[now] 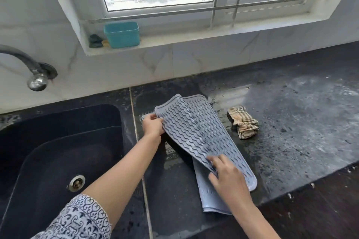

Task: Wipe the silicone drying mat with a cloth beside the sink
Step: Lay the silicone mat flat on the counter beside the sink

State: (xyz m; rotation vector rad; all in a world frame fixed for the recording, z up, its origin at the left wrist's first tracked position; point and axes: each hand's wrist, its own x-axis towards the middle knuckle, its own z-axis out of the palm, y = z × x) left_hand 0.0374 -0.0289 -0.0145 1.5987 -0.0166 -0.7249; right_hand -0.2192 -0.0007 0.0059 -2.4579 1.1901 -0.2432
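My left hand (153, 125) is clenched round the far left edge of the silicone drying mat (196, 132), fingers curled onto the rim. My right hand (227, 177) has the mat's near end. Blur smears the fingers there, but as far as I can tell the thumb sits under the edge and the fingers lie on top, pinching it.

Between the two hands the grey mat runs as a long strip, wavy ribbed side up. Its left side is raised off the desk (291, 122) and its right side is down on it. Under my right hand a second, smoother layer of the mat shows, folded beneath the ribbed one and reaching toward me past the wrist.

To the right of my left hand, on the other side of the mat and just clear of its edge, the cloth (243, 122) lies bunched on the wet black desk. It is beige with dark checks, and neither hand touches it.

Left of my left hand is the dark sink (58, 141), with its metal drain (76, 183) down in the basin. Farther out and left, a tap (37, 79) juts from the tiled wall. Beyond both hands, up on the window ledge (174, 44), stands a teal tub (122, 34). A patterned sleeve (77, 219) covers my left upper arm.
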